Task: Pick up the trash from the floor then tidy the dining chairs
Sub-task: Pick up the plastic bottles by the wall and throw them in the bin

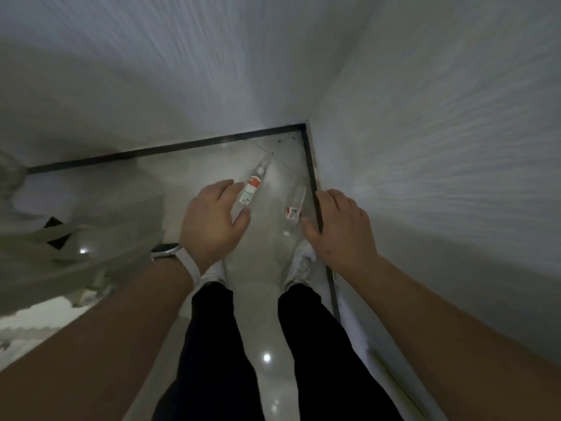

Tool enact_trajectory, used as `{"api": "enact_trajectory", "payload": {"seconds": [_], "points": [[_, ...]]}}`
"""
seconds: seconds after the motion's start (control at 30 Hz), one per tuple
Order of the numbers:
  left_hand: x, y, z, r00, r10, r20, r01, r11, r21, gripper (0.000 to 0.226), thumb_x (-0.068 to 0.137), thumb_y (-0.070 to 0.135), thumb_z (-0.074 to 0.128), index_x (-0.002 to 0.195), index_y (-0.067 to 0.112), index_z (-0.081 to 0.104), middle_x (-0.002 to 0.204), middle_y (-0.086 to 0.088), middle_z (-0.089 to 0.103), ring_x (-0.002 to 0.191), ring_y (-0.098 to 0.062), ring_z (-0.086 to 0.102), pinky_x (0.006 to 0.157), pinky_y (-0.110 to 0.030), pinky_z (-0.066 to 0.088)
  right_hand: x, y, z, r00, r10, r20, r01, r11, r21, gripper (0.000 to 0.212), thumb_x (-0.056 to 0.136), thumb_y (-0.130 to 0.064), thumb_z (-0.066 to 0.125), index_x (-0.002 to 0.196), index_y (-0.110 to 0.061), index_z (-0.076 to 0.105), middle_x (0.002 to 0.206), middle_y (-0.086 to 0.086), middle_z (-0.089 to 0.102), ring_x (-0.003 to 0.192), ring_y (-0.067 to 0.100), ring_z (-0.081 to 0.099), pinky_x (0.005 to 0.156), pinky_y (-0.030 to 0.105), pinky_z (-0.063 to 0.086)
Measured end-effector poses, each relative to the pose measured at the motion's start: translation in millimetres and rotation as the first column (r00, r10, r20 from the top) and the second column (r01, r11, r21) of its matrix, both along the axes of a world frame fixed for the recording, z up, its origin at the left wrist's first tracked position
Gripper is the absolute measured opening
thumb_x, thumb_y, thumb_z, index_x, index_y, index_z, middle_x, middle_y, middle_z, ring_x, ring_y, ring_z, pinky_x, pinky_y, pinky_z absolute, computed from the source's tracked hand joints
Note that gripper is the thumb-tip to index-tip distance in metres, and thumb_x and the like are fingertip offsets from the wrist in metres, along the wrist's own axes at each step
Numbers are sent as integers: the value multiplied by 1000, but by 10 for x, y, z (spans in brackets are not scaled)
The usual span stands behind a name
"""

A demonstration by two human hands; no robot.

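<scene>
Two clear plastic bottles with red and white labels lie on the pale tiled floor in a corner of the room. The left bottle [254, 184] points toward the corner; the right bottle [295, 205] lies close to the dark skirting of the right wall. My left hand [212, 221], with a watch on its wrist, hovers above the floor just left of the left bottle, fingers relaxed and holding nothing. My right hand [340, 229] hangs just right of the right bottle, fingers loosely spread and empty. Both hands look apart from the bottles.
White walls meet at the corner [305, 126] with dark skirting along the floor. A large pale translucent bag or cover [76, 232] fills the left side. My white shoes [300, 262] and dark trouser legs stand just behind the bottles.
</scene>
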State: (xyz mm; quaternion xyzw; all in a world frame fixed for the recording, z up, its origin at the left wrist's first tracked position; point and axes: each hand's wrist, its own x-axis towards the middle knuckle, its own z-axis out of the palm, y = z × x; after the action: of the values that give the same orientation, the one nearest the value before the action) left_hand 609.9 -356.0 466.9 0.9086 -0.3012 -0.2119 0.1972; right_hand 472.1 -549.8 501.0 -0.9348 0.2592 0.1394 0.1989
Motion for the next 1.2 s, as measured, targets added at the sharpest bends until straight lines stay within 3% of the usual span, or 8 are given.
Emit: {"api": "enact_trajectory", "payload": {"seconds": [0.23, 0.4, 0.53, 0.7, 0.83, 0.93, 1.13, 1.2], "points": [[275, -156, -1696, 981, 114, -160, -109, 993, 41, 69, 90, 47, 57, 147, 11, 41, 143, -13, 51, 128, -33, 49, 105, -46, 41, 18, -164, -1649, 962, -239, -136, 266, 934, 237, 72, 93, -40, 60, 152, -15, 28, 145, 8, 42, 128, 26, 42, 103, 38, 36], [307, -242, -3038, 933, 217, -287, -207, 976, 65, 79, 87, 43, 70, 152, 19, 31, 147, -6, 48, 132, -24, 46, 108, -42, 39, 8, -185, -3043, 889, -436, -141, 455, 808, 374, 71, 88, -36, 69, 147, -23, 32, 121, -16, 40, 107, -4, 39, 96, 21, 36], [335, -290, -3926, 908, 223, -355, -222, 974, 45, 90, 80, 49, 76, 152, 24, 28, 144, -4, 48, 129, -19, 48, 105, -37, 41, -76, -154, -4097, 849, -505, -155, 519, 745, 419, 86, 74, -54, 69, 147, -27, 33, 136, -6, 50, 119, 10, 52, 102, 36, 47], [387, -416, -4804, 932, 191, -308, -183, 982, 56, 96, 76, 52, 78, 152, 21, 29, 144, -9, 45, 130, -27, 46, 108, -42, 40, -89, -190, -5051, 773, -618, -142, 612, 667, 424, 83, 72, -52, 73, 143, -26, 39, 130, -2, 55, 107, 7, 60, 89, 32, 55], [445, -537, -5210, 953, 190, -236, -173, 981, 92, 95, 77, 50, 78, 153, 21, 27, 143, -11, 46, 128, -31, 47, 102, -41, 40, -62, -195, -5566, 703, -704, -104, 677, 618, 399, 99, 70, -46, 80, 151, -22, 27, 142, 2, 45, 123, 18, 52, 98, 27, 48], [478, -573, -5335, 967, 157, -201, -134, 983, 124, 95, 78, 51, 75, 153, 24, 23, 142, -11, 48, 124, -33, 52, 98, -44, 43, -69, -215, -5760, 678, -728, -106, 696, 588, 413, 99, 75, -31, 82, 153, -23, 22, 140, 0, 46, 104, 1, 59, 64, -4, 39], [516, -616, -5219, 970, 111, -215, -74, 982, 171, 89, 80, 47, 74, 152, 27, 25, 134, -10, 55, 114, -35, 58, 88, -38, 44, -39, -225, -5665, 692, -708, -138, 692, 596, 409, 88, 74, -26, 78, 148, -24, 29, 121, 0, 57, 85, 2, 61, 60, 2, 39], [512, -635, -5059, 946, 149, -289, -119, 986, 118, 86, 80, 43, 76, 150, 26, 27, 130, -5, 57, 108, -29, 59, 84, -31, 40, -44, -220, -5504, 713, -691, -121, 661, 605, 443, 85, 76, -23, 78, 147, -22, 30, 123, 0, 57, 97, 10, 60, 75, 12, 48]]}}
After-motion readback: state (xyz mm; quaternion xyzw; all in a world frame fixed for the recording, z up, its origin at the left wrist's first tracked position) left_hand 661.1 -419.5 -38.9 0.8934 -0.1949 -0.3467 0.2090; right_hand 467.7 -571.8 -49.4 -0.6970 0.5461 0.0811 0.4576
